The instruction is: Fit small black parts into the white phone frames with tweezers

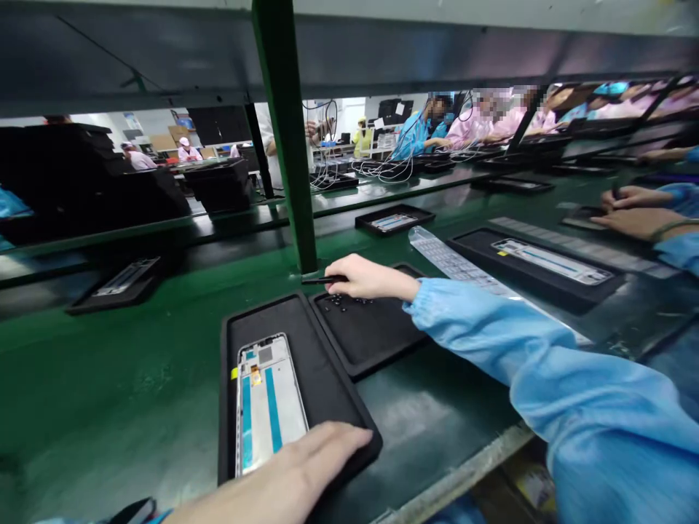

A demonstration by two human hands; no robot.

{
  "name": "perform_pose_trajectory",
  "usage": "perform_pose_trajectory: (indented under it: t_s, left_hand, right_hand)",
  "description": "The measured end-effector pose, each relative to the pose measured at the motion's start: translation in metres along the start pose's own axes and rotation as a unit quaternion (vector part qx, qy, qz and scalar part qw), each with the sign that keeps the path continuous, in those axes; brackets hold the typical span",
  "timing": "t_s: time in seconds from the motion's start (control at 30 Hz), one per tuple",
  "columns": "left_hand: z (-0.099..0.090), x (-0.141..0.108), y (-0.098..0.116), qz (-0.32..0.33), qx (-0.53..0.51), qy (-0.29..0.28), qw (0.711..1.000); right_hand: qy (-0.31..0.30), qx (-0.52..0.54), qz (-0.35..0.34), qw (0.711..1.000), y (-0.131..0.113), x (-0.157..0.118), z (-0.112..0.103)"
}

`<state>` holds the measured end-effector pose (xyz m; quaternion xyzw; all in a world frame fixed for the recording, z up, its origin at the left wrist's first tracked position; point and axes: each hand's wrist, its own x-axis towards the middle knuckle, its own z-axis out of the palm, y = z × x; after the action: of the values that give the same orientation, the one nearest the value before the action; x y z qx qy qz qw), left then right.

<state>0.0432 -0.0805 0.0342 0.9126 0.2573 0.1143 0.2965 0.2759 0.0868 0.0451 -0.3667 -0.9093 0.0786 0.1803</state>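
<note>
A black foam tray (322, 371) lies on the green bench, holding a silver phone frame (287, 407) with blue strips and a yellow tab. My left hand (295, 466) rests flat over the tray's near end and the lower part of the frame, fingers stretched out. Beyond and to the right, my right hand (363, 278) is closed around a thin black tool (322, 280), its tip pointing left. This hand hovers over the far left part of a second black tray (371, 338), where several small dark pieces (339, 302) lie.
A green post (289, 145) rises behind my right hand. Clear plastic strips (464, 266) and a tray with another phone frame (551, 258) lie at right, near a co-worker's hands (644, 211). More trays with frames sit at far left (117, 287) and back centre (394, 220).
</note>
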Motion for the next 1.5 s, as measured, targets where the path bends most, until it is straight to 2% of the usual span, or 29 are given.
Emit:
perform_pose_trajectory:
  t_s: [0.07, 0.13, 0.2, 0.33, 0.4, 0.47, 0.57, 0.8, 0.97, 1.13, 1.27, 1.4, 1.5]
  left_hand:
    - [-0.003, 0.008, 0.006, 0.016, -0.036, 0.004, 0.999]
    - [-0.009, 0.014, 0.004, 0.015, -0.051, 0.020, 0.998]
    - [-0.018, 0.018, -0.009, -0.010, -0.038, 0.085, 0.996]
    - [-0.036, 0.023, -0.065, -0.085, 0.029, 0.259, 0.962]
    - [-0.040, 0.023, -0.097, -0.119, 0.036, 0.306, 0.944]
    - [-0.041, 0.020, -0.120, -0.136, 0.042, 0.333, 0.932]
    - [-0.040, 0.016, -0.131, -0.130, 0.070, 0.340, 0.929]
    - [-0.039, 0.018, -0.125, -0.122, 0.076, 0.321, 0.936]
    - [-0.039, 0.020, -0.128, -0.121, 0.067, 0.320, 0.937]
    - [-0.039, 0.021, -0.126, -0.118, 0.062, 0.324, 0.937]
    - [-0.039, 0.021, -0.122, -0.103, 0.076, 0.314, 0.941]
    - [-0.036, 0.013, -0.118, -0.100, 0.111, 0.318, 0.936]
    - [-0.032, 0.007, -0.115, -0.101, 0.133, 0.309, 0.936]
  right_hand:
    - [-0.020, 0.006, 0.004, 1.000, 0.012, 0.001, 0.018]
    - [-0.035, 0.017, 0.010, 0.999, 0.016, 0.003, 0.027]
    - [-0.039, 0.039, 0.018, 0.998, 0.015, 0.004, 0.029]
    - [-0.034, 0.069, 0.031, 0.997, 0.011, 0.002, 0.026]
    - [-0.040, 0.070, 0.035, 0.996, 0.010, 0.000, 0.027]
    - [-0.050, 0.071, 0.043, 0.995, 0.009, -0.001, 0.030]
    - [-0.059, 0.057, 0.056, 0.995, 0.006, -0.003, 0.032]
    - [-0.045, 0.031, 0.061, 0.997, 0.007, -0.005, 0.037]
    - [-0.060, 0.086, 0.051, 0.993, 0.013, -0.002, 0.036]
    - [-0.072, 0.166, 0.064, 0.981, 0.008, -0.003, 0.024]
    - [-0.036, 0.218, 0.025, 0.975, -0.010, 0.015, 0.024]
    - [-0.024, 0.251, -0.023, 0.968, -0.044, 0.040, 0.038]
    - [-0.029, 0.259, -0.027, 0.965, -0.063, 0.045, 0.049]
